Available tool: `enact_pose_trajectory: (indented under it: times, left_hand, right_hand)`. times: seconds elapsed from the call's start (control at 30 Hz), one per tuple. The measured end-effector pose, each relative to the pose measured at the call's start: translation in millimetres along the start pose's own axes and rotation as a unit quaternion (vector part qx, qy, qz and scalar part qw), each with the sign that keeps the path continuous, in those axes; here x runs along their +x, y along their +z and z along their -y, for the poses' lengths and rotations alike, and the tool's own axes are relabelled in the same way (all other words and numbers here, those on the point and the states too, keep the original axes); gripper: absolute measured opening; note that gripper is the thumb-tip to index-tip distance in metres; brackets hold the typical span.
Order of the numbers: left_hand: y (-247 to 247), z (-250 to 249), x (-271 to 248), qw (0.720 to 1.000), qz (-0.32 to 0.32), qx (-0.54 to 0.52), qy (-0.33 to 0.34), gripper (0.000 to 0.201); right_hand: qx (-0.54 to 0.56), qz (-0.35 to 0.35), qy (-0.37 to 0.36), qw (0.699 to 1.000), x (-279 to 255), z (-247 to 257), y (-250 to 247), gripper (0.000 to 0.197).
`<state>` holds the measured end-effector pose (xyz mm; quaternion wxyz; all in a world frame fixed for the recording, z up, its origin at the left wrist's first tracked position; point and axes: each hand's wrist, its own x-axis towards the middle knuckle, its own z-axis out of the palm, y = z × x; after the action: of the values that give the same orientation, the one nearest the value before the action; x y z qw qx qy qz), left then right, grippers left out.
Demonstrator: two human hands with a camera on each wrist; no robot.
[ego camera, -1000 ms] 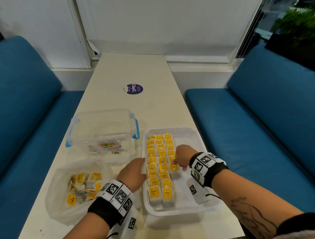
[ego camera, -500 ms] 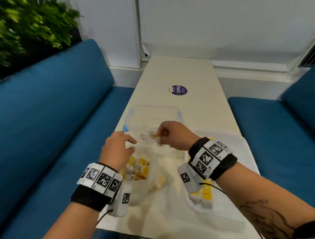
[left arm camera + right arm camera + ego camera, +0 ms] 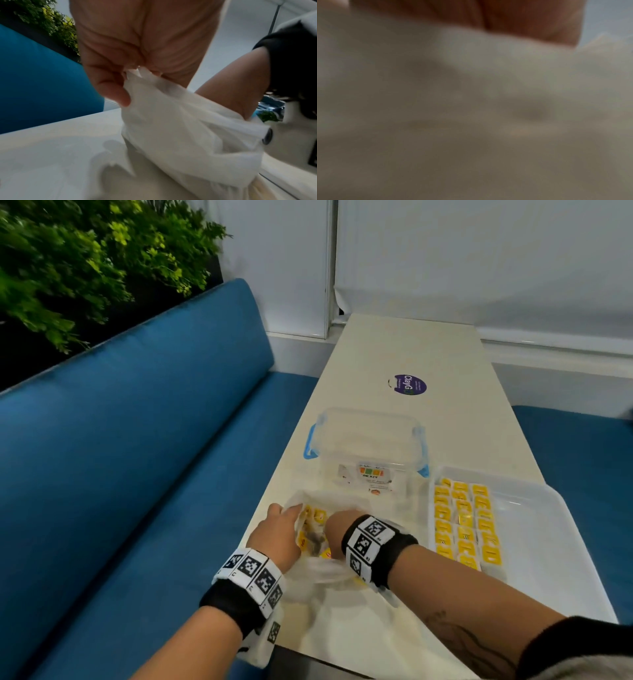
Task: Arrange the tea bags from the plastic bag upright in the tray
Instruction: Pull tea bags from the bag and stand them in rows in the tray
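Left hand (image 3: 279, 537) pinches the plastic bag (image 3: 318, 568) rim open. Right hand (image 3: 337, 530) is inside among the tea bags (image 3: 313, 517); its grasp cannot be determined. The tray (image 3: 534, 529) lies right, rows running near-to-far; right hand is nearer.

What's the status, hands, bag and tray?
Left hand pinches plastic bag rim. Right hand reaches into bag, grasp hidden. Tea bags upright in tray, three rows. Nothing in the way.
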<state>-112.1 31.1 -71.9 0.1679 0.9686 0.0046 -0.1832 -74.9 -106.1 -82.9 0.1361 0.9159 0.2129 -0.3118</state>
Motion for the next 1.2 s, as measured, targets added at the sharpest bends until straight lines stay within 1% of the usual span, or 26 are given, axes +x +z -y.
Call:
enact_pose_trajectory:
  times: [0.07,0.2,0.3,0.37,0.4,0.43,0.5,0.53,0.6,0.7,0.8,0.87,0.9,0.97,1.0,1.03,1.07,1.1,1.13,1.17,1.2]
  left_hand:
    - [2.0,1.0,-2.4,1.0,-0.012,-0.007,-0.002,0.073]
    - [1.6,1.9,-6.3,0.999,-0.018,-0.026,-0.004,0.068]
    - [0.3,1.1,-8.3,0.999,-0.012,-0.033,0.008,0.063]
    - [0.5,0.0,-9.5,0.999,-0.002,-0.031,0.011,0.064]
    - [1.3,-0.7,-10.1,0.999,0.002,-0.03,0.014,0.066]
    - [2.0,-1.7,-11.1,0.999,0.003,-0.029,0.016,0.068]
    - [3.3,-4.1,-11.4,0.999,0.0,-0.031,0.017,0.07]
    - [3.6,-4.6,-11.1,0.999,-0.001,-0.033,0.017,0.07]
    - [2.5,-4.8,-10.0,0.999,0.001,-0.034,0.017,0.068]
    - [-3.1,-4.3,-7.2,0.999,0.005,-0.041,0.018,0.068]
    - [-13.6,-11.0,-7.4,0.999,-0.004,-0.051,0.008,0.061]
    - [-23.3,-20.6,-11.2,0.995,-0.05,-0.083,0.011,0.049]
    - [-28.4,-26.7,-14.0,0.989,-0.085,-0.122,0.018,0.044]
    - [-36.8,-41.9,-19.6,0.96,-0.145,-0.235,0.039,0.043]
    - [-40.8,-51.1,-21.2,0.939,-0.154,-0.305,0.048,0.046]
    - [-44.5,-61.8,-23.0,0.908,-0.141,-0.39,0.057,0.05]
    - [-47.5,-72.8,-24.7,0.862,-0.108,-0.49,0.069,0.052]
    - [-51.1,-85.0,-27.8,0.8,-0.057,-0.591,0.08,0.053]
    - [-53.7,-96.9,-30.9,0.732,-0.002,-0.676,0.084,0.054]
    - [-54.5,-108.1,-32.7,0.668,0.049,-0.738,0.078,0.056]
    - [-53.3,-118.7,-32.8,0.62,0.089,-0.776,0.07,0.059]
  right_hand:
    - [0.008,0.007,0.002,1.0,-0.6,3.3,3.5,0.025]
    - [0.051,-0.02,-0.013,0.998,-1.5,9.1,4.6,0.022]
    - [0.055,-0.026,-0.037,0.997,-6.8,9.0,-1.8,0.009]
    - [0.053,-0.027,-0.043,0.997,-9.4,6.1,-5.1,0.03]
    - [0.053,-0.027,-0.041,0.997,-11.9,4.8,-7.3,0.034]
    - [0.055,-0.037,-0.044,0.997,-13.7,2.9,-8.2,0.032]
    - [0.094,-0.058,-0.042,0.993,-19.0,-0.1,-10.6,0.015]
    - [0.126,-0.074,-0.043,0.988,-22.7,-2.1,-12.8,0.012]
    - [0.197,-0.119,-0.041,0.972,-29.0,-8.4,-15.2,0.018]
    - [0.284,-0.192,-0.048,0.938,-40.1,-20.1,-20.7,0.017]
    - [0.384,-0.235,-0.042,0.892,-51.0,-34.1,-26.6,0.019]
    - [0.45,-0.262,-0.038,0.853,-58.7,-45.5,-32.4,0.026]
    - [0.471,-0.272,-0.039,0.838,-63.5,-51.9,-35.9,0.031]
    - [0.505,-0.289,-0.046,0.812,-76.3,-65.4,-44.4,0.036]
    - [0.519,-0.299,-0.052,0.799,-83.9,-72.0,-48.9,0.036]
    - [0.526,-0.312,-0.058,0.789,-93.1,-78.8,-53.8,0.036]
    - [0.534,-0.324,-0.065,0.778,-103.0,-85.8,-58.3,0.036]
    - [0.542,-0.333,-0.071,0.768,-113.8,-92.4,-62.4,0.035]
    - [0.552,-0.335,-0.079,0.76,-124.0,-99.3,-65.3,0.034]
    - [0.557,-0.33,-0.087,0.757,-135.0,-105.6,-67.6,0.033]
    - [0.556,-0.322,-0.093,0.76,-144.3,-111.6,-68.6,0.032]
